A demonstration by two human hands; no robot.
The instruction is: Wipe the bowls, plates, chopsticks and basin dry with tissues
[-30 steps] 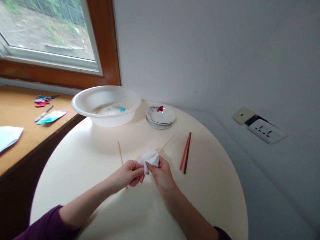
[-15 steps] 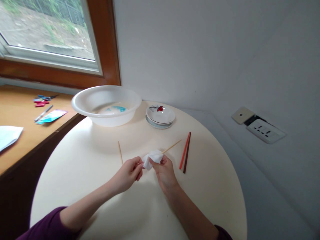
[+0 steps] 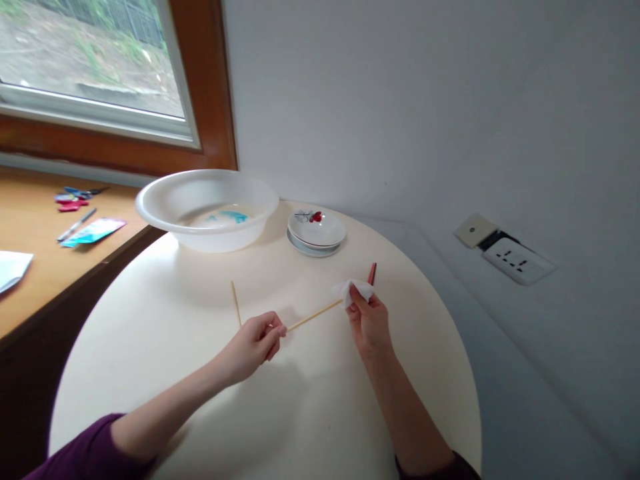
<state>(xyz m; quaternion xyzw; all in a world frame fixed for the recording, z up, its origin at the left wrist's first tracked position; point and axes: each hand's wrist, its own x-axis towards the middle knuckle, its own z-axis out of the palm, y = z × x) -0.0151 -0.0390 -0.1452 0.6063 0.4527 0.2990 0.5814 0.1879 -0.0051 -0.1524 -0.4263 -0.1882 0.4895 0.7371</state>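
My left hand [image 3: 255, 343] pinches one end of a pale wooden chopstick [image 3: 315, 314] above the round cream table [image 3: 200, 400]. My right hand [image 3: 369, 320] is closed on a crumpled white tissue [image 3: 350, 290], which wraps the chopstick's far end. A second pale chopstick [image 3: 235, 302] lies on the table just left of my left hand. Behind my right hand lie a red and a dark brown chopstick [image 3: 372, 272], mostly hidden.
A white plastic basin [image 3: 205, 207] with a little water stands at the back. Small stacked dishes [image 3: 316, 230] with a red flower sit beside it. The wooden sill at left holds a pen, a blue packet [image 3: 90, 232] and paper. A wall socket [image 3: 517, 261] is at right.
My right hand slid the tissue along the chopstick from near my left hand out to its far end. The chopstick swung flatter. The view shifted slightly right.
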